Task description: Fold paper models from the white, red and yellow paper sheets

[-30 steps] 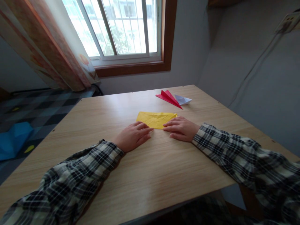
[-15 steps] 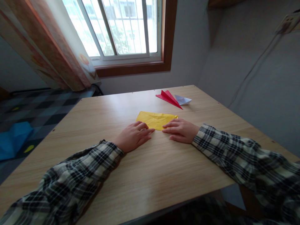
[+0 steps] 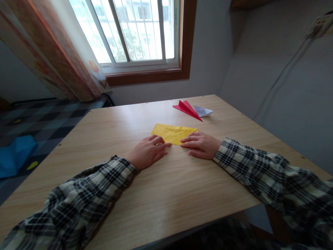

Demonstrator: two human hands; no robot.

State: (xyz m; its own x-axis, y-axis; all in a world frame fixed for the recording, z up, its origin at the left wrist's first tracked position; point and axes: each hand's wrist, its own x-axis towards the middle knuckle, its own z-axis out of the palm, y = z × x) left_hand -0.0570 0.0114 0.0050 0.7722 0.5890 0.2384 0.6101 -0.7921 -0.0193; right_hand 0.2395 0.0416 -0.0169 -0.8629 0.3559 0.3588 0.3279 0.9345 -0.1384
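Note:
A folded sheet of yellow paper (image 3: 173, 132) with creases lies flat on the wooden table (image 3: 156, 194). My left hand (image 3: 148, 150) rests on its near left corner, fingers stretched out and fingertips on the near edge. On the near right part lies my right hand (image 3: 201, 144), its fingers extended and pressing lightly on the paper. Both hands are open, palms down. The paper's near corners are partly hidden beneath my fingers.
Behind the yellow paper sit a red paper plane (image 3: 187, 109) and a white paper boat (image 3: 203, 111). A blue folded paper (image 3: 17, 154) lies on the checked cloth (image 3: 52, 119) left of the table. A window (image 3: 135, 31) is ahead.

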